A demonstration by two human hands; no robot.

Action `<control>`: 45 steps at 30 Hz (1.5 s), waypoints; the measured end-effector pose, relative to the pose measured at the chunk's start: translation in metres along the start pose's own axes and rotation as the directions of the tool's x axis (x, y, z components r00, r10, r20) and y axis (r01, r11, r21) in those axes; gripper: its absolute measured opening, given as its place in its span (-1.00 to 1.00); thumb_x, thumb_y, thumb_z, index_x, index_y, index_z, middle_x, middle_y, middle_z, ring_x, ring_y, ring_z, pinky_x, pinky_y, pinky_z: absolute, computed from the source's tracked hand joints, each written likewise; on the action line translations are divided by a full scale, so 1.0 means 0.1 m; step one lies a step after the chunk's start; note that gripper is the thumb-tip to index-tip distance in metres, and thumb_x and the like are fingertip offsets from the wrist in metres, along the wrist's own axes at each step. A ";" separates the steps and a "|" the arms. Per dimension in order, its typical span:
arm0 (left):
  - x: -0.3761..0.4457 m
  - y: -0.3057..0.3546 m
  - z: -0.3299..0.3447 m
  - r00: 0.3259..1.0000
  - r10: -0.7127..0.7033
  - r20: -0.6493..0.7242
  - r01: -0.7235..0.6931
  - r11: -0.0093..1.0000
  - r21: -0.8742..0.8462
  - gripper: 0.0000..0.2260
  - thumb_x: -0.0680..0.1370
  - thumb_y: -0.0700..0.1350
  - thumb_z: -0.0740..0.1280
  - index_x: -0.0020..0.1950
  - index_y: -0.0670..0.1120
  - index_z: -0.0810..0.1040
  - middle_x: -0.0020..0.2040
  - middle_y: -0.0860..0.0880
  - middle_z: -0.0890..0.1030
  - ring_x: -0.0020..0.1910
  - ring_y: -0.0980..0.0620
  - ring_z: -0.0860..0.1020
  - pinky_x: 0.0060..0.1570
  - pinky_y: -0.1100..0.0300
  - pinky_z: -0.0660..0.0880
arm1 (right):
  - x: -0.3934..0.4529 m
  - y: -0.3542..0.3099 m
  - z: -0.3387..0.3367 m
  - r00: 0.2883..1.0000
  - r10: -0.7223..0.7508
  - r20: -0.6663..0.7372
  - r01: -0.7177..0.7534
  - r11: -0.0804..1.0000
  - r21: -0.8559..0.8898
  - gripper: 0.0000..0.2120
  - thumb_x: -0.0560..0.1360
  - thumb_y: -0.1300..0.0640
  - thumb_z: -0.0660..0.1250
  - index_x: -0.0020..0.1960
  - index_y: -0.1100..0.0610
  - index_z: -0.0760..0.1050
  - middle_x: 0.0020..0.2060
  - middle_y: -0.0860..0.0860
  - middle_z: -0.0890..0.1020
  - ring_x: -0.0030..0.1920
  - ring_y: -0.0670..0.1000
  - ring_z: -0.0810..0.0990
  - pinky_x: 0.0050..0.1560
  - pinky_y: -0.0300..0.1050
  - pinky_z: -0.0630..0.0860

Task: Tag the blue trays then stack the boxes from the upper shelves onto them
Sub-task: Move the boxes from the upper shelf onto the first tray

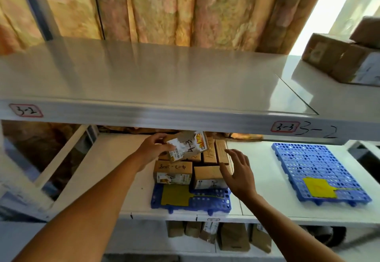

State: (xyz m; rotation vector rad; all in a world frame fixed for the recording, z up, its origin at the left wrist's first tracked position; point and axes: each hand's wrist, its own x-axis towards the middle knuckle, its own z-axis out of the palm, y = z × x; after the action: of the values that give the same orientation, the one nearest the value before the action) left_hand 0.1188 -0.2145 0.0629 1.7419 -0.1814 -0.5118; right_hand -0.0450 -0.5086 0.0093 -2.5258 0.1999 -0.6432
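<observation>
My left hand (153,147) grips a small cardboard box marked "4-3" (188,145) and holds it tilted above the pile of boxes (205,171) on the left blue tray (197,201). That tray carries a yellow tag (174,195) at its front. My right hand (238,169) is spread open, its fingers resting against the right side of the pile. A second blue tray (316,165) lies further right on the same shelf, with only its own yellow tag (318,186) on it.
The upper shelf (144,80), labelled "3-2" and "3-3", is bare except for brown boxes (341,62) at its far right. More cardboard boxes (218,237) stand on the shelf below. A patterned curtain hangs behind the rack.
</observation>
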 end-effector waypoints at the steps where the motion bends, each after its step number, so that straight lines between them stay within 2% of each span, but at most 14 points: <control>1: 0.02 -0.01 0.01 1.000 -0.006 0.010 0.006 1.000 0.000 -0.38 0.27 0.01 0.66 0.29 0.03 0.56 0.19 -0.09 0.64 0.08 -0.07 0.69 0.16 -0.08 0.62 | 0.08 -0.11 0.01 0.999 0.029 -0.026 -0.025 0.993 0.115 -0.48 0.59 -0.21 0.27 0.49 -0.05 0.39 0.40 -0.04 0.51 0.35 -0.03 0.46 0.20 -0.07 0.52; 5: 0.09 -0.07 0.10 0.998 -0.054 -0.019 0.054 0.998 0.017 -0.44 0.33 0.04 0.65 0.22 -0.01 0.50 0.14 -0.06 0.65 0.04 -0.07 0.70 0.12 -0.09 0.64 | 0.41 -0.56 0.04 0.951 0.198 0.237 -0.293 0.820 0.491 -0.76 0.62 -0.12 0.36 0.26 -0.33 0.50 0.16 -0.12 0.70 0.05 -0.10 0.70 0.05 0.06 0.69; 10: 0.10 -0.13 0.15 0.994 -0.051 -0.094 0.065 0.986 0.154 -0.56 0.39 0.28 0.51 0.07 0.02 0.57 0.02 0.02 0.64 0.01 0.04 0.61 -0.12 0.18 0.51 | 0.57 -0.64 0.19 0.892 0.356 0.279 -0.447 0.786 0.427 -0.96 0.58 -0.07 0.41 0.01 -0.16 0.63 -0.09 -0.11 0.76 -0.13 -0.09 0.73 0.00 0.08 0.71; 18: 0.13 -0.18 0.15 0.976 0.034 -0.216 0.055 0.918 0.393 -0.61 0.56 0.22 0.36 -0.29 -0.06 0.53 -0.38 0.00 0.54 -0.33 0.01 0.53 -0.34 0.16 0.39 | 0.63 -0.60 0.42 0.857 0.389 0.337 -0.498 0.793 0.351 -0.77 0.60 -0.14 0.36 -0.08 -0.06 0.71 -0.25 -0.13 0.75 -0.19 -0.05 0.73 -0.02 0.09 0.71; 21: 0.13 -0.19 0.13 0.968 0.058 -0.245 0.042 0.922 0.385 -0.63 0.61 0.18 0.27 0.01 -0.10 0.67 -0.10 -0.07 0.67 -0.09 -0.07 0.62 -0.05 0.03 0.58 | 0.58 -0.53 0.37 0.907 0.374 0.195 -0.418 0.854 0.310 -0.73 0.59 -0.23 0.24 -0.17 -0.14 0.60 -0.35 -0.20 0.65 -0.25 -0.10 0.64 -0.20 -0.08 0.59; 23: 0.08 -0.21 0.09 0.958 0.075 -0.275 0.030 0.933 0.359 -0.65 0.61 0.18 0.23 0.21 0.00 0.62 0.09 0.02 0.63 0.07 -0.03 0.58 0.12 -0.01 0.56 | 0.41 -0.36 0.27 0.958 0.286 0.018 -0.284 0.942 0.180 -0.75 0.54 -0.28 0.24 0.03 -0.16 0.55 -0.13 -0.26 0.62 -0.04 -0.12 0.58 -0.13 -0.13 0.54; 24: 0.06 -0.23 0.09 0.959 0.077 -0.272 0.021 0.941 0.339 -0.65 0.62 0.18 0.21 0.25 0.04 0.60 0.13 0.04 0.61 0.11 -0.01 0.56 0.13 0.01 0.54 | 0.30 -0.24 0.23 0.988 0.155 -0.020 -0.153 0.986 0.068 -0.68 0.51 -0.28 0.29 0.15 -0.13 0.53 0.01 -0.21 0.61 0.06 -0.11 0.53 -0.05 -0.14 0.53; 27: 0.05 -0.31 0.09 0.962 0.064 -0.265 0.017 0.956 0.292 -0.68 0.64 0.12 0.15 0.08 -0.03 0.61 0.05 -0.08 0.62 -0.02 0.01 0.54 -0.09 0.10 0.45 | -0.01 0.08 0.18 0.966 -0.151 0.211 0.196 0.958 -0.212 -0.48 0.43 -0.29 0.38 0.28 -0.05 0.47 0.24 -0.09 0.52 0.24 -0.02 0.44 0.17 -0.11 0.50; 29: 0.04 -0.32 0.13 0.948 0.066 -0.310 0.029 0.956 0.292 -0.69 0.64 0.06 0.10 -0.19 -0.05 0.48 -0.06 -0.17 0.60 -0.19 0.02 0.48 -0.23 0.11 0.36 | -0.08 0.17 0.20 0.937 -0.146 0.317 0.239 0.931 -0.277 -0.46 0.42 -0.28 0.41 0.30 -0.07 0.45 0.28 -0.09 0.50 0.25 0.01 0.46 0.22 -0.09 0.50; 31: 0.02 -0.31 0.17 0.936 0.080 -0.344 0.019 0.961 0.276 -0.70 0.64 0.05 0.08 -0.24 0.01 0.41 -0.16 -0.10 0.54 -0.23 0.04 0.45 -0.25 0.11 0.33 | -0.07 0.17 0.24 0.931 -0.132 0.339 0.246 0.916 -0.319 -0.48 0.42 -0.23 0.45 0.30 -0.08 0.44 0.28 -0.08 0.51 0.24 0.02 0.48 0.22 -0.08 0.49; 34: -0.02 -0.30 0.20 0.930 0.119 -0.347 -0.031 0.968 0.249 -0.71 0.66 0.06 0.09 -0.15 0.00 0.48 -0.15 0.00 0.53 -0.18 0.05 0.48 -0.23 0.13 0.36 | -0.03 0.11 0.28 0.936 -0.127 0.329 0.245 0.906 -0.346 -0.57 0.47 -0.15 0.45 0.26 -0.06 0.44 0.25 -0.06 0.53 0.23 0.03 0.50 0.20 -0.07 0.49; 38: -0.07 -0.38 0.24 0.961 0.086 -0.264 -0.013 0.964 0.267 -0.74 0.69 0.04 0.12 0.22 0.04 0.55 0.21 -0.06 0.59 0.17 -0.05 0.53 0.17 0.01 0.48 | -0.05 0.08 0.33 0.952 -0.103 0.288 0.206 0.913 -0.353 -0.64 0.52 -0.13 0.41 0.25 -0.03 0.46 0.25 -0.05 0.53 0.23 0.04 0.50 0.18 -0.08 0.52; 43: -0.17 -0.58 0.23 0.957 0.010 -0.289 0.036 0.988 0.152 -0.54 0.72 0.09 0.06 0.59 -0.03 0.28 0.58 -0.07 0.32 0.51 -0.08 0.33 0.45 0.01 0.27 | -0.15 0.13 0.33 0.971 -0.137 0.194 0.189 0.940 -0.283 -0.56 0.51 -0.24 0.37 0.30 -0.05 0.47 0.30 -0.08 0.49 0.32 0.02 0.44 0.27 -0.06 0.46; 45: -0.16 -0.67 0.21 0.943 -0.044 -0.328 0.056 0.998 0.028 -0.52 0.72 0.09 0.01 0.63 0.00 0.18 0.63 -0.03 0.21 0.57 -0.06 0.23 0.49 0.01 0.18 | -0.21 0.17 0.33 0.999 0.022 0.032 -0.018 0.995 -0.099 -0.48 0.54 -0.25 0.35 0.40 -0.03 0.41 0.36 -0.05 0.46 0.37 0.00 0.38 0.34 -0.01 0.44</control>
State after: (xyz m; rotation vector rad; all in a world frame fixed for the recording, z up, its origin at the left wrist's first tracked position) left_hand 0.0853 -0.2113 -0.0006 1.8439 0.0912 -0.2490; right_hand -0.0479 -0.5027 -0.0334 -2.6233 0.2506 -0.5974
